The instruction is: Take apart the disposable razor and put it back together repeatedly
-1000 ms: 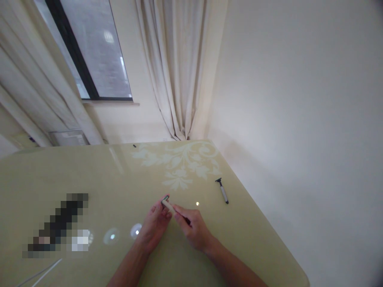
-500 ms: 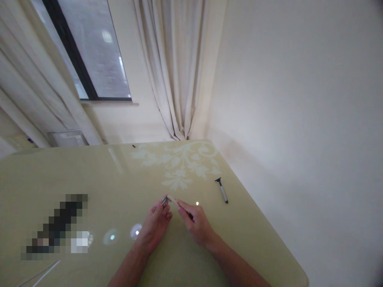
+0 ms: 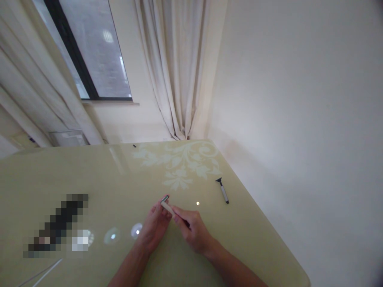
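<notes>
Low over the table, my left hand (image 3: 158, 223) pinches a small shiny rectangular piece (image 3: 164, 199), dark with a greenish glint, between its fingertips. My right hand (image 3: 193, 229) is closed around a slim pale stick (image 3: 168, 208); its grip hides the rear part. The stick's front end lies against the near end of the shiny piece, and I cannot make out what kind of tip it has. To the right of both hands a razor (image 3: 223, 191) with a grey and black handle lies on the table, its head pointing away from me.
The glossy pale green table (image 3: 254, 231) has a white floral pattern and ends in a slanted right edge near the wall. A tiny black piece (image 3: 134, 146) lies by the far edge. At left are a blurred-out dark object (image 3: 60, 223) and a white cable (image 3: 48, 272).
My right hand has drawn slightly left and down, moving the pale stick's tip from the far end of the shiny piece to its near end. My left hand stays nearly in place.
</notes>
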The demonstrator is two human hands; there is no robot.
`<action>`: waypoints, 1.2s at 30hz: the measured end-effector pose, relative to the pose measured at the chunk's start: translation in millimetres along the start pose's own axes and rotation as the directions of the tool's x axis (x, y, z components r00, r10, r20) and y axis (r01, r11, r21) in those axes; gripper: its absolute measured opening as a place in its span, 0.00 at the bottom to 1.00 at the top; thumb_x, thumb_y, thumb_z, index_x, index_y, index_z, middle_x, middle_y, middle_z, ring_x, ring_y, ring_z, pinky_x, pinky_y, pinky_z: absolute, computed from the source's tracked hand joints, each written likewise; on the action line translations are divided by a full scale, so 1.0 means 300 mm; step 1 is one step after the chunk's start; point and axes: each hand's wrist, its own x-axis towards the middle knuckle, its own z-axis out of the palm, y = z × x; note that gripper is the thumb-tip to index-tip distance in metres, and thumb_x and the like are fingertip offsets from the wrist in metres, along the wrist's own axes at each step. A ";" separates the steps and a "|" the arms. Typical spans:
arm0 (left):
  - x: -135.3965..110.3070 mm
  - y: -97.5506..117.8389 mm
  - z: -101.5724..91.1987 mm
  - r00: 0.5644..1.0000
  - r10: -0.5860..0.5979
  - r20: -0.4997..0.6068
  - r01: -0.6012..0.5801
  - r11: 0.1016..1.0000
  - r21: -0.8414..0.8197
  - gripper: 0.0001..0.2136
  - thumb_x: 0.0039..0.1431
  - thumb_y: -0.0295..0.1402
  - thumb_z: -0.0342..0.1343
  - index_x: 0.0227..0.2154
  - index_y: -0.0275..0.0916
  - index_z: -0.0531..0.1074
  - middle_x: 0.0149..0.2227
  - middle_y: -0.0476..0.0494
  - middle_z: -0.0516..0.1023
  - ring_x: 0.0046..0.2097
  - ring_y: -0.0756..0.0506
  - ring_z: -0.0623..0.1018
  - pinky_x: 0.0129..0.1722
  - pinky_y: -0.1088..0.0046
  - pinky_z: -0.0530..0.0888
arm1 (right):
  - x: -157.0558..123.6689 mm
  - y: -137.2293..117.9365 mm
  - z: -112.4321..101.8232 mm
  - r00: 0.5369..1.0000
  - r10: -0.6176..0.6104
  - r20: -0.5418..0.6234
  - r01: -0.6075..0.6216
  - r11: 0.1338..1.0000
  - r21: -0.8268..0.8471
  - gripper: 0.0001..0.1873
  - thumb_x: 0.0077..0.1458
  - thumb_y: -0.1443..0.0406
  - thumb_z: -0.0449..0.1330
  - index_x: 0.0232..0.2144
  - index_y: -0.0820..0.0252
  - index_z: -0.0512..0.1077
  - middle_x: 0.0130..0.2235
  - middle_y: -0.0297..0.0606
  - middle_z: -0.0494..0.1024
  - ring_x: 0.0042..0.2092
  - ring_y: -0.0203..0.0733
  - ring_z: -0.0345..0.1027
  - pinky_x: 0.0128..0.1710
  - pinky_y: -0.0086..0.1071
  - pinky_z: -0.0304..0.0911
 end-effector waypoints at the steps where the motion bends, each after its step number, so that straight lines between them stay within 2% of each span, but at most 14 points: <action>1: -0.001 0.000 0.001 1.000 -0.006 0.006 0.006 1.000 0.000 0.23 0.46 0.42 0.78 0.44 0.37 0.82 0.27 0.54 0.69 0.30 0.53 0.69 0.33 0.75 0.71 | -0.001 0.000 0.001 1.000 -0.006 -0.006 0.006 1.000 -0.005 0.24 0.72 0.57 0.53 0.63 0.58 0.74 0.46 0.43 0.86 0.36 0.43 0.79 0.42 0.34 0.74; 6: 0.000 -0.007 0.009 0.999 0.038 0.014 -0.037 0.998 -0.053 0.22 0.45 0.41 0.79 0.41 0.38 0.82 0.33 0.53 0.74 0.29 0.55 0.67 0.32 0.76 0.70 | -0.004 0.020 0.005 0.993 0.029 -0.116 -0.032 0.999 -0.023 0.24 0.72 0.56 0.53 0.62 0.61 0.76 0.46 0.46 0.86 0.39 0.45 0.80 0.44 0.35 0.74; 11: -0.003 -0.016 0.013 0.999 -0.031 0.030 0.032 0.999 -0.016 0.23 0.47 0.43 0.78 0.45 0.40 0.82 0.30 0.52 0.75 0.31 0.52 0.72 0.34 0.75 0.72 | -0.008 0.015 0.027 0.997 -0.041 -0.064 0.041 0.999 -0.007 0.24 0.72 0.57 0.53 0.63 0.57 0.75 0.48 0.43 0.86 0.39 0.44 0.81 0.45 0.34 0.75; 16: -0.006 -0.030 0.015 0.998 0.040 0.051 -0.037 0.997 -0.061 0.19 0.48 0.41 0.78 0.39 0.38 0.82 0.33 0.52 0.76 0.28 0.56 0.69 0.32 0.77 0.72 | -0.003 0.015 0.018 0.985 0.050 -0.166 -0.048 0.999 0.016 0.24 0.72 0.56 0.54 0.62 0.58 0.76 0.49 0.44 0.86 0.40 0.47 0.82 0.45 0.37 0.76; 21: -0.005 -0.037 0.009 0.999 -0.021 0.043 0.022 1.000 -0.013 0.24 0.47 0.44 0.78 0.46 0.40 0.82 0.36 0.47 0.80 0.36 0.50 0.76 0.38 0.73 0.75 | -0.005 0.003 0.014 0.997 0.015 -0.077 -0.010 0.998 0.062 0.23 0.72 0.57 0.54 0.63 0.56 0.75 0.49 0.42 0.86 0.44 0.47 0.82 0.49 0.36 0.75; 25: 0.001 -0.044 0.000 0.999 0.026 0.041 -0.025 0.999 -0.030 0.19 0.51 0.41 0.76 0.43 0.39 0.82 0.33 0.51 0.76 0.30 0.54 0.72 0.34 0.77 0.71 | -0.003 0.002 0.014 0.990 0.061 -0.128 -0.059 0.998 0.023 0.24 0.72 0.56 0.53 0.63 0.58 0.75 0.46 0.43 0.87 0.37 0.45 0.81 0.45 0.36 0.76; 27: 0.004 -0.046 -0.005 0.998 0.033 0.047 -0.031 0.999 -0.032 0.19 0.51 0.41 0.76 0.43 0.38 0.82 0.31 0.52 0.76 0.29 0.55 0.70 0.33 0.77 0.70 | -0.003 0.001 0.017 0.990 0.058 -0.131 -0.055 0.998 0.027 0.24 0.72 0.56 0.53 0.63 0.57 0.74 0.47 0.43 0.86 0.40 0.46 0.82 0.46 0.37 0.76; 31: 0.003 -0.046 -0.011 0.999 -0.023 0.043 0.023 1.000 0.014 0.24 0.49 0.44 0.76 0.47 0.40 0.82 0.33 0.49 0.78 0.35 0.50 0.75 0.39 0.73 0.73 | -0.004 -0.004 0.018 0.998 0.003 -0.055 0.000 0.998 0.059 0.23 0.72 0.58 0.54 0.64 0.53 0.73 0.53 0.41 0.84 0.51 0.48 0.81 0.55 0.38 0.73; 34: 0.004 -0.047 -0.012 0.999 0.016 0.048 -0.016 1.000 -0.002 0.22 0.50 0.43 0.76 0.44 0.38 0.82 0.31 0.51 0.75 0.31 0.53 0.72 0.36 0.75 0.72 | 0.001 0.003 0.010 0.995 0.038 -0.097 -0.035 0.999 0.035 0.23 0.72 0.58 0.54 0.63 0.56 0.74 0.54 0.43 0.83 0.46 0.47 0.82 0.51 0.37 0.75; 36: 0.004 -0.047 -0.010 0.998 0.043 0.048 -0.043 0.999 -0.012 0.19 0.49 0.41 0.77 0.41 0.38 0.82 0.32 0.53 0.74 0.29 0.56 0.69 0.33 0.77 0.70 | 0.003 0.008 0.007 0.989 0.061 -0.138 -0.059 0.998 0.021 0.23 0.72 0.58 0.54 0.63 0.58 0.74 0.55 0.45 0.83 0.46 0.48 0.83 0.51 0.39 0.75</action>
